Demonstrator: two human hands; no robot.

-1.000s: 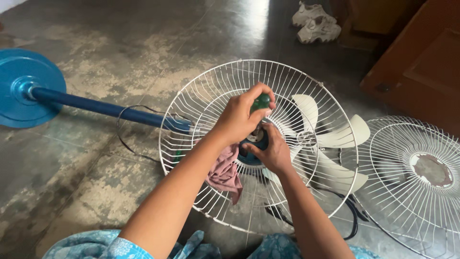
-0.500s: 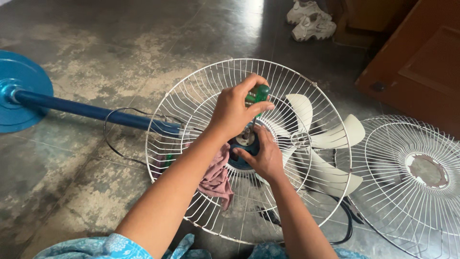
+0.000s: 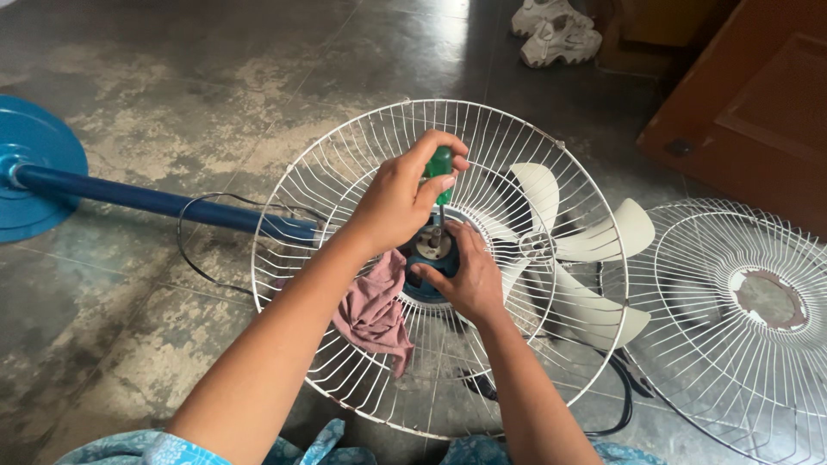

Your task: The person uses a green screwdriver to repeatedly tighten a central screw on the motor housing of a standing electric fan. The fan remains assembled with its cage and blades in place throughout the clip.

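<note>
A white wire fan guard [image 3: 345,172] lies on the floor with the blue motor hub [image 3: 424,284] at its middle. My left hand [image 3: 398,202] is closed around the green handle of a screwdriver [image 3: 441,168], held upright with its tip on the hub. My right hand [image 3: 465,271] grips the hub's right side. A pink rag [image 3: 375,312] hangs under my left wrist, inside the guard. The white fan blade [image 3: 573,250] lies loose at the guard's right side.
The blue fan pole [image 3: 155,202] runs left to its round blue base [image 3: 34,176]. A black cord [image 3: 202,250] loops beside it. A second wire guard [image 3: 741,344] lies at the right. White shoes [image 3: 551,34] and a brown wooden door [image 3: 758,112] are beyond.
My hands have stayed on the screwdriver and hub. The view has shifted slightly, so the fan and pole sit a little differently in frame.
</note>
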